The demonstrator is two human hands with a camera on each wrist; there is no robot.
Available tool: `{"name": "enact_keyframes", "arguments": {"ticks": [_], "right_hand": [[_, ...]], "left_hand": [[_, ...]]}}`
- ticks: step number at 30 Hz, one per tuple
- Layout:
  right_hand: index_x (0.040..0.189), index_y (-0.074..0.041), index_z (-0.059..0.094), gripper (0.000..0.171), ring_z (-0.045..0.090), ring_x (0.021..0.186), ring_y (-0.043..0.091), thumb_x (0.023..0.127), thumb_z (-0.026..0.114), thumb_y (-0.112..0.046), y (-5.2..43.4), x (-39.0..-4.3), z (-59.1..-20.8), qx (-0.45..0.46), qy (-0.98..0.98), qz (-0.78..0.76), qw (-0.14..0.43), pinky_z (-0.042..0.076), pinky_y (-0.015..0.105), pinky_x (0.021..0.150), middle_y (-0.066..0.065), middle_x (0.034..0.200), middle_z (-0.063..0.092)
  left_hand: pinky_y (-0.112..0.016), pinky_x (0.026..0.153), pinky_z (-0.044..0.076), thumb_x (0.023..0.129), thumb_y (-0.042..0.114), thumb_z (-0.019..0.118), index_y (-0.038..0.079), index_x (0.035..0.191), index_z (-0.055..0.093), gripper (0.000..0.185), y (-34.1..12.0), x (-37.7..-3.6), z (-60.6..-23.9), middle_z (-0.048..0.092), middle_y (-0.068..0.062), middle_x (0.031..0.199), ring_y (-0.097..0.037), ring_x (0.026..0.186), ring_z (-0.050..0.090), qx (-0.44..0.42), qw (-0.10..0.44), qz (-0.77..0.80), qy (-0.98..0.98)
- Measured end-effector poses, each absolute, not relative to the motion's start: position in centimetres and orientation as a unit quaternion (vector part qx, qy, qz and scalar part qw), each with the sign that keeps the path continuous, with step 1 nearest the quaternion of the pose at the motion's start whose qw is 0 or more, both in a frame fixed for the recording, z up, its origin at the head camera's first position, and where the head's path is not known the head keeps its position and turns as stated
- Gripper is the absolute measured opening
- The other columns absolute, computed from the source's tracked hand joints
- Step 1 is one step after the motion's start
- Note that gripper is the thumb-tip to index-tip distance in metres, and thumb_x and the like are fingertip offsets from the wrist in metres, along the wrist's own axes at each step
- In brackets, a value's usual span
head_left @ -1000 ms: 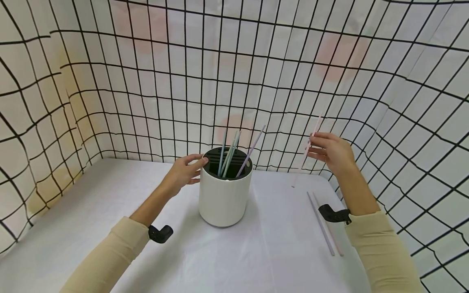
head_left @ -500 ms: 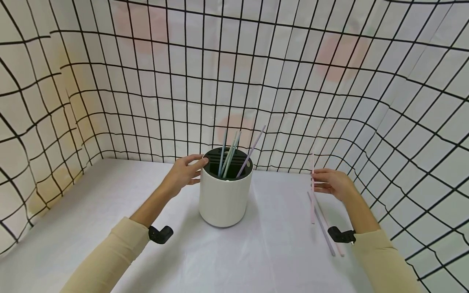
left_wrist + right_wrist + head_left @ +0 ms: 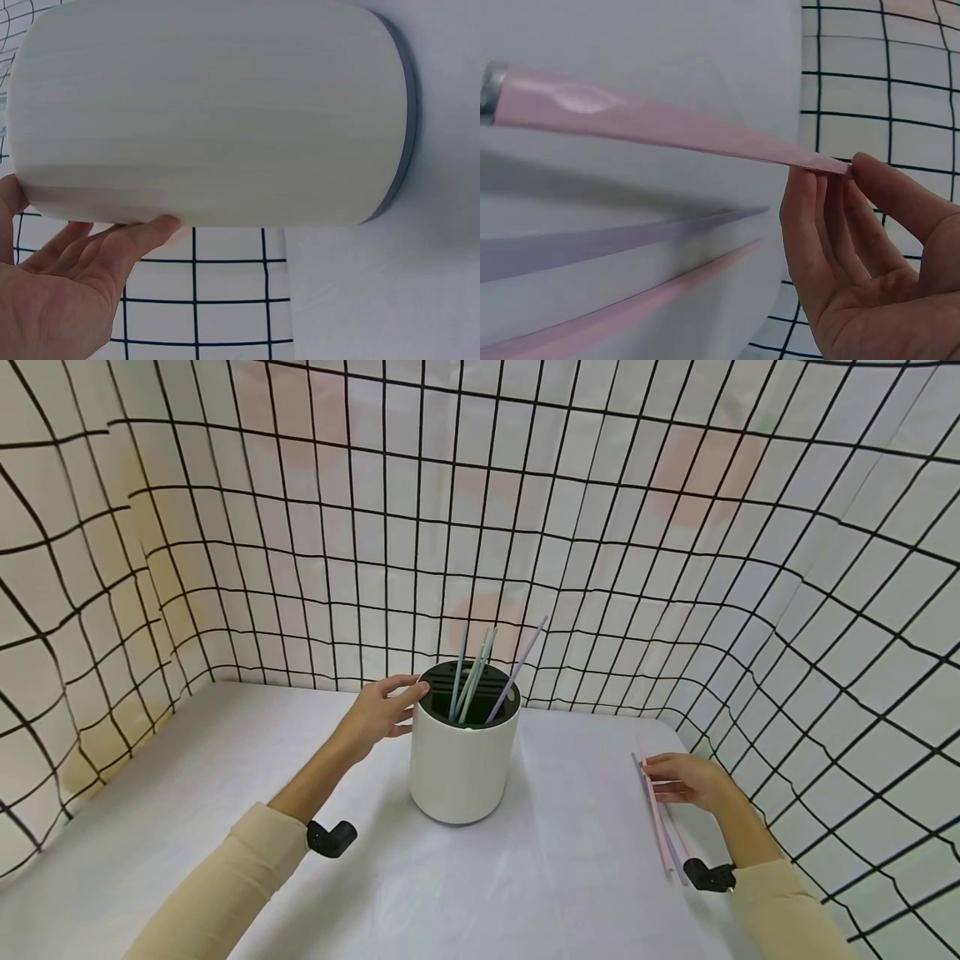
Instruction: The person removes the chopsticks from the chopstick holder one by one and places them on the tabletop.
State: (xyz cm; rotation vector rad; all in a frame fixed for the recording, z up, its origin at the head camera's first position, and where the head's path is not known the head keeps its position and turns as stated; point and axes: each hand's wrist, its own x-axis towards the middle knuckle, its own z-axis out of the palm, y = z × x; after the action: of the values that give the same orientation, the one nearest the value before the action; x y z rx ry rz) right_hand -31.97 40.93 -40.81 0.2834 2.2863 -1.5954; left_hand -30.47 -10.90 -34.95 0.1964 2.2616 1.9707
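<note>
On the white tabletop point(image 3: 225, 793), a white round holder point(image 3: 463, 760) stands upright toward the far edge, about midway between the left and right sides. Its dark slotted top holds several thin straws point(image 3: 474, 681) that lean out of it, bluish and greenish ones together and a lilac one tilted to the right.

The left hand point(image 3: 377, 714) rests against the left side of the holder, up near its rim. Its fingers point(image 3: 124, 244) are nearly straight and only lightly bent, laid flat along the white wall rather than wrapped round it; the thumb in the head view reaches toward the dark rim. The left wrist view shows the fingertips touching the holder's side, with the palm held a little off it.

The right hand point(image 3: 686, 779) lies low near the right edge of the tabletop, well apart from the holder. It pinches one end of a pink straw point(image 3: 656, 814) between the thumb and the tips of the other fingers point(image 3: 821, 225), which are held close together and almost straight. In the right wrist view the pink straw point(image 3: 652, 124) runs away from the fingertips, lifted a little above the cloth, and its far end has a greyish tip.

Just beside it on the tabletop lie two more straws, a lilac straw point(image 3: 592, 247) and a second pink straw point(image 3: 630, 311), side by side and roughly parallel to the held one. In the head view these lie between the right hand and the near right corner.

A grid-patterned backdrop point(image 3: 600, 527) rises behind the far edge and along both sides.
</note>
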Motion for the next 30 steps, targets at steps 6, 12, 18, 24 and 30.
{"name": "enact_keyframes", "arguments": {"ticks": [6, 12, 18, 24, 30], "right_hand": [[0.126, 0.01, 0.061, 0.039, 0.074, 0.084, 0.018, 0.095, 0.071, -0.011, 41.3, -31.7, -42.5, 0.11, 0.802, -0.562, 0.168, 0.065, 0.035, 0.075, 0.004, 0.095, 0.074], [0.121, 0.011, 0.063, 0.033, 0.07, 0.079, 0.014, 0.095, 0.069, -0.009, 41.1, -31.8, -43.7, 0.099, 0.821, -0.54, 0.156, 0.065, 0.03, 0.072, 0.001, 0.089, 0.072], [0.12, 0.013, 0.064, 0.034, 0.067, 0.073, 0.012, 0.093, 0.07, -0.007, 40.9, -31.8, -44.5, 0.104, 0.833, -0.527, 0.131, 0.063, 0.026, 0.067, 0.0, 0.083, 0.071], [0.116, 0.014, 0.065, 0.033, 0.067, 0.066, 0.009, 0.09, 0.073, -0.005, 41.1, -31.7, -45.2, 0.112, 0.834, -0.527, 0.118, 0.061, 0.023, 0.062, -0.002, 0.076, 0.071], [0.119, 0.017, 0.062, 0.037, 0.066, 0.066, 0.008, 0.091, 0.071, -0.005, 41.2, -31.5, -45.1, 0.108, 0.84, -0.519, 0.116, 0.061, 0.022, 0.063, -0.003, 0.076, 0.071]], "left_hand": [[-0.046, 0.105, 0.053, 0.101, 0.042, 0.063, 0.011, 0.154, 0.043, 0.065, -10.9, -30.5, -35.0, 0.049, -0.013, 0.154, -0.036, 0.139, 0.051, 0.063, 0.068, 0.657, 0.748], [-0.046, 0.105, 0.053, 0.101, 0.043, 0.063, 0.011, 0.154, 0.043, 0.065, -10.9, -30.3, -35.1, 0.049, -0.013, 0.154, -0.036, 0.138, 0.052, 0.065, 0.066, 0.659, 0.747], [-0.046, 0.104, 0.053, 0.101, 0.042, 0.063, 0.01, 0.153, 0.044, 0.064, -10.8, -30.3, -35.0, 0.05, -0.014, 0.153, -0.036, 0.138, 0.052, 0.071, 0.065, 0.662, 0.744], [-0.047, 0.105, 0.053, 0.101, 0.042, 0.062, 0.01, 0.154, 0.043, 0.065, -10.8, -30.5, -35.0, 0.05, -0.014, 0.154, -0.036, 0.138, 0.052, 0.069, 0.066, 0.658, 0.747], [-0.046, 0.105, 0.053, 0.101, 0.043, 0.063, 0.011, 0.154, 0.043, 0.065, -10.7, -30.5, -35.0, 0.05, -0.013, 0.154, -0.036, 0.139, 0.052, 0.061, 0.068, 0.653, 0.752]]}}
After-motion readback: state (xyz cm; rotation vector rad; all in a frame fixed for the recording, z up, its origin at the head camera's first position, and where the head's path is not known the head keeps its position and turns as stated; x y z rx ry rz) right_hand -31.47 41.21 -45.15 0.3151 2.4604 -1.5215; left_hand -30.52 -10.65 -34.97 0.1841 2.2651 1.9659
